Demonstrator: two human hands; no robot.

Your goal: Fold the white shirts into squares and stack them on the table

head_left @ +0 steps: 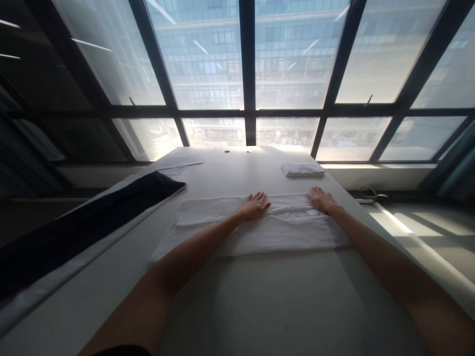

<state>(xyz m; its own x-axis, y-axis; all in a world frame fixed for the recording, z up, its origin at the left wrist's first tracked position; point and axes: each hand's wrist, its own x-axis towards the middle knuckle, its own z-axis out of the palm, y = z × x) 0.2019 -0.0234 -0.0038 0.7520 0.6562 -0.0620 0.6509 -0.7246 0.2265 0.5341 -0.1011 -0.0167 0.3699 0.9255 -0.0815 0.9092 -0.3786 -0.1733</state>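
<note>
A white cloth garment (282, 235) lies folded lengthwise across the table in front of me, its long side running left to right. Some creases show in its right half. My left hand (254, 205) rests flat on the upper middle of the garment, palm down with the fingers stretched out. Near the garment's upper right end, my right hand (322, 199) also presses down, fingers extended. Neither hand grips the fabric. What kind of garment it is, I cannot tell from its folded shape.
A folded white cloth (302, 169) sits at the table's far right. Along the left lie dark navy fabric (92, 222) and white cloth, with white sheets (181, 159) farther back. The white table (237, 291) reaches toward a large framed window (213, 64). A coiled hose or cable (368, 193) is beyond the right edge.
</note>
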